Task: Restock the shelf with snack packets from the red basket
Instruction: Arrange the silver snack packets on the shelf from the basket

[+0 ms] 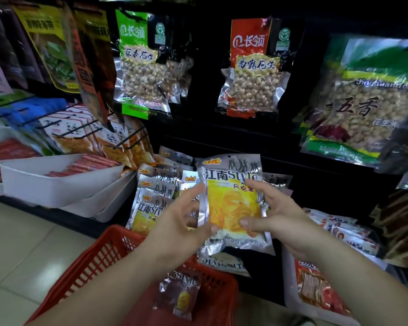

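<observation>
A silver and yellow snack packet (233, 201) is held upright in front of the low shelf. My right hand (276, 215) grips its right edge, thumb across the lower front. My left hand (181, 220) touches its left edge with fingers spread and only slightly bent. Behind and to the left, several matching packets (151, 198) stand in a row on the shelf. The red basket (104, 262) sits below my arms, with one more such packet (179, 295) lying inside. Another packet (224, 263) lies upside down under the held one.
White trays (57, 184) with red sausages sit on the left. Peanut bags (139, 67) hang from pegs above, with a larger bag (372, 107) at the right. Red and white packets (339, 231) fill the lower right shelf. Tiled floor (21, 243) lies at the left.
</observation>
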A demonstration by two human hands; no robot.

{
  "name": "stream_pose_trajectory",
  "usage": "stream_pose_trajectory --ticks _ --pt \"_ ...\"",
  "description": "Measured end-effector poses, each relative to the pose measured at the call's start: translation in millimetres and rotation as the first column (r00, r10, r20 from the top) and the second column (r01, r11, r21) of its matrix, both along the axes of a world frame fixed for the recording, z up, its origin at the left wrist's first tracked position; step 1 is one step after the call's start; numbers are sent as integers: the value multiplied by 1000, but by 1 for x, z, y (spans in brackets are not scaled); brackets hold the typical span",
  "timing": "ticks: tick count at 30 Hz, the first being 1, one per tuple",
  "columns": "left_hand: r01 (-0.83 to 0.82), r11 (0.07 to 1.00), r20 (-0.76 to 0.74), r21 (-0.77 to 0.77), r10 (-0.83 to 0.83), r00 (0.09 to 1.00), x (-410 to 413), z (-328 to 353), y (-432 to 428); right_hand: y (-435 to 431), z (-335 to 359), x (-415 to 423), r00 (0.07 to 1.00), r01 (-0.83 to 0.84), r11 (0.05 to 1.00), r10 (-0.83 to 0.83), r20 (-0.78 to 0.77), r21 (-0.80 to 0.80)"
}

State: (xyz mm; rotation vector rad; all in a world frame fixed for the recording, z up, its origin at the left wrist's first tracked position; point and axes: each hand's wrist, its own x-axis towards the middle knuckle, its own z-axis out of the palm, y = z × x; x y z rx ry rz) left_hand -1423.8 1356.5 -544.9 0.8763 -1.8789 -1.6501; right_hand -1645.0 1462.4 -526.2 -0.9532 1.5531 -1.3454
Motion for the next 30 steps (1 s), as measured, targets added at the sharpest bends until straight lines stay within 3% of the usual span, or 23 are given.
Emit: stream_pose_trajectory --ticks 4,7,9,12,14,16,17,18,20,22,24,26,28,30 --pt "82 993 -2 81 -82 997 1 1 4 3 5 2 998 69 997 -69 -3 -37" --pt "30 995 -79 98 -23 997 -2 2 1 6 6 -6 991 -114 993 113 76 7" --pt "22 989 -116 143 -5 993 -2 2 -1 8 7 -9 983 -180 983 179 35 42" --pt "20 990 -143 137 0 990 -3 3 -2 11 8 -9 972 -223 971 229 -59 92" --pt "-4 995 -150 95 18 989 -3 3 -1 13 7 -6 941 -223 964 252 -224 146" --pt "-15 998 -122 55 22 992 -4 -1 2 11 3 0 886 -121 984 165 -433 129" --pt "-10 999 -106 40 14 994 -5 -2 5 9 1 3 882 -81 994 108 -459 80" --pt "4 1000 -94 3 -3 996 -7 -3 11 7 0 7 904 -61 998 70 -422 35" --pt "26 974 -48 -225 -38 998 -11 -3 23 3 1 16 961 -82 997 81 -265 6" --pt "70 866 22 -495 -68 997 -17 -3 32 0 1 23 982 -106 994 105 -159 3" --pt "137 786 78 -603 -113 991 -21 -3 39 -2 -1 27 991 -74 997 74 -113 1" --pt "149 833 36 -532 -154 987 -24 -2 42 -5 -2 27 994 26 1000 -26 -108 -4" --pt "151 941 -60 -303 -177 982 -27 5 42 -6 1 25 988 117 993 -118 -104 -15" --pt "62 995 -132 -83 -73 989 -31 8 33 -6 5 23 985 146 989 -146 -93 -13"
